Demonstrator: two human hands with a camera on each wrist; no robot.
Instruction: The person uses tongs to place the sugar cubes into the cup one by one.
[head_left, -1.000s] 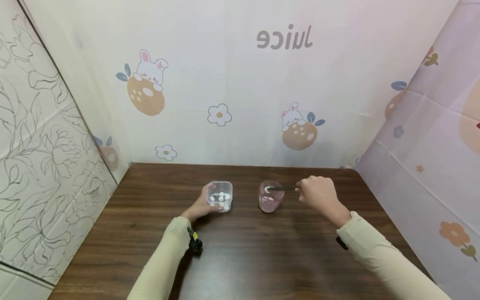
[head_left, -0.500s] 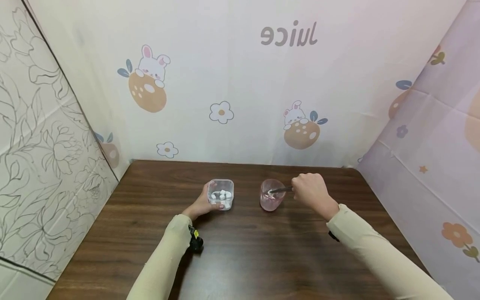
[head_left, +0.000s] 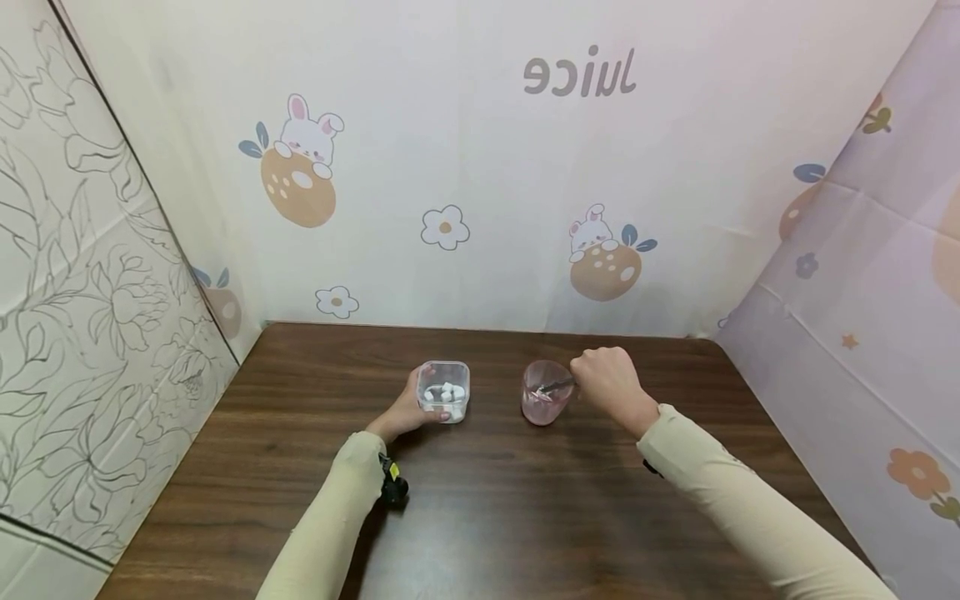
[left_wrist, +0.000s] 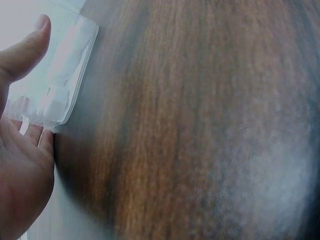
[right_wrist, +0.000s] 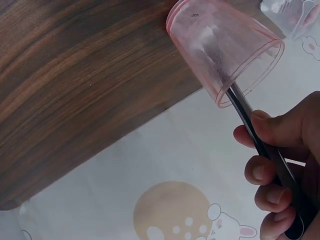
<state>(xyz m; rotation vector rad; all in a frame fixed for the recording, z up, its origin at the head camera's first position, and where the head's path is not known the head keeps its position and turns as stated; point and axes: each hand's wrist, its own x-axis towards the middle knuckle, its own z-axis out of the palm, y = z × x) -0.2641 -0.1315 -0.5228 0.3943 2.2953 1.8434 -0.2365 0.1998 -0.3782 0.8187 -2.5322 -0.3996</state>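
Observation:
A clear square plastic box stands on the left side of the table, with several small white lumps inside. My left hand grips this box from its left side, thumb at the front. To the right is a pink see-through cup, standing upright. My right hand holds black tweezers between thumb and curled fingers. Their tips reach down inside the cup through its mouth. A whitish blur shows near the tips through the cup wall; I cannot tell whether it is gripped.
Box and cup stand on a dark brown wooden table, a short gap apart. Behind the table hangs a pale printed cloth, with more cloth on both sides. A small black device is strapped to the left wrist.
My right hand has moved left and the tweezers have gone deeper into the cup. The white lump seen at their tips has gone down with them. My left hand still holds the box.

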